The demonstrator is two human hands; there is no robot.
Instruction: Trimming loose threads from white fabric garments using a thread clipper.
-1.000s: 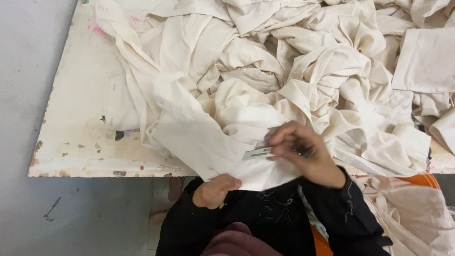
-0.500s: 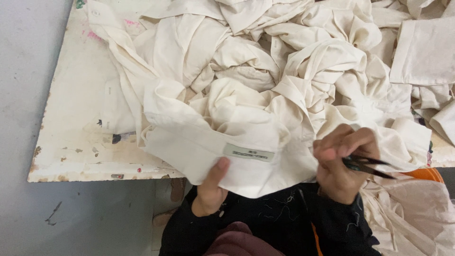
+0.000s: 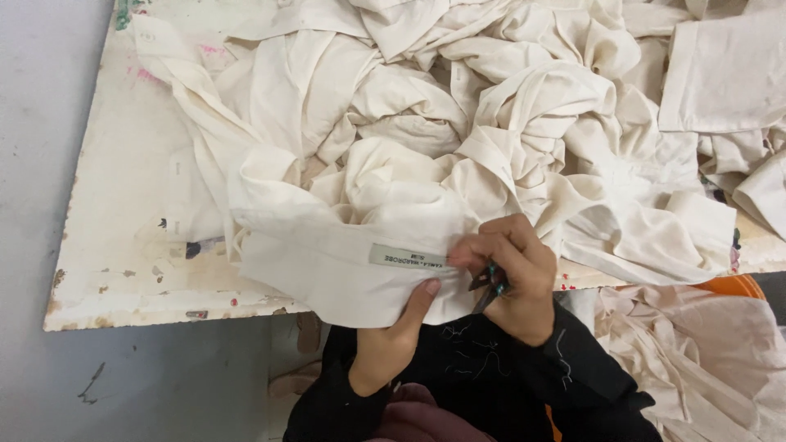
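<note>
Pinched under the left hand (image 3: 391, 336), thumb on top, is the hem of a cream cloth (image 3: 327, 270) hanging over the table (image 3: 123, 270) edge. Just right of that grip, the right hand (image 3: 512, 274) clenches small snips (image 3: 490, 282), fingertips touching the sewn label (image 3: 407, 257). More cream cloth is heaped beyond.

The cloth (image 3: 344, 270) is plain cream, like the whole heap (image 3: 508, 115) behind it. Its label (image 3: 407, 257) is pale grey-green with dark print. The snips (image 3: 490, 282) are dark with teal specks. The tabletop (image 3: 123, 245) is off-white, chipped and flecked with pink, green and black stains. The sleeves (image 3: 524, 368) are black, dotted with pale threads. The floor (image 3: 41, 123) is grey. An orange rim (image 3: 729, 284) shows at the right.
</note>
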